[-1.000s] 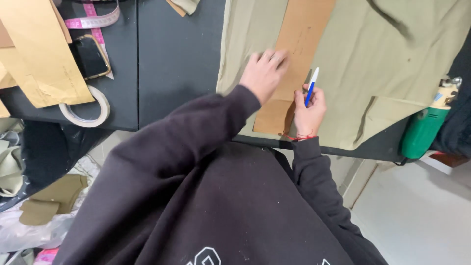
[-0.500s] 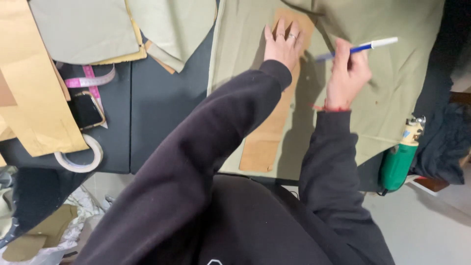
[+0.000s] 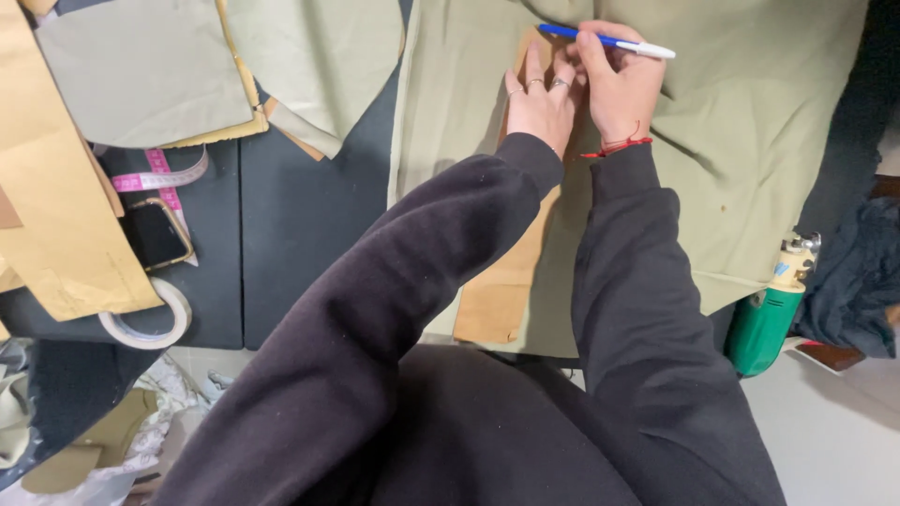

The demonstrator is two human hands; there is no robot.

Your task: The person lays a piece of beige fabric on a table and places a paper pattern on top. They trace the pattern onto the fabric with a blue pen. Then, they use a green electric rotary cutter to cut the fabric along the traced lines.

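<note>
A long brown paper pattern strip lies on olive-green fabric spread over a dark table. My left hand presses flat on the strip's far end, fingers spread, rings on two fingers. My right hand sits just to its right, gripping a blue and white pen that lies nearly level, its blue end pointing left over the top of the strip. A red string circles my right wrist. My black sleeves cover much of the strip.
Cut green fabric pieces and tan paper patterns lie at left, with a pink tape measure, a phone and a tape roll. A green electric cutting tool hangs at the table's right edge.
Both hands have moved up the pattern strip to its far end. The right hand came in close beside the left, and the pen swung to point left.
</note>
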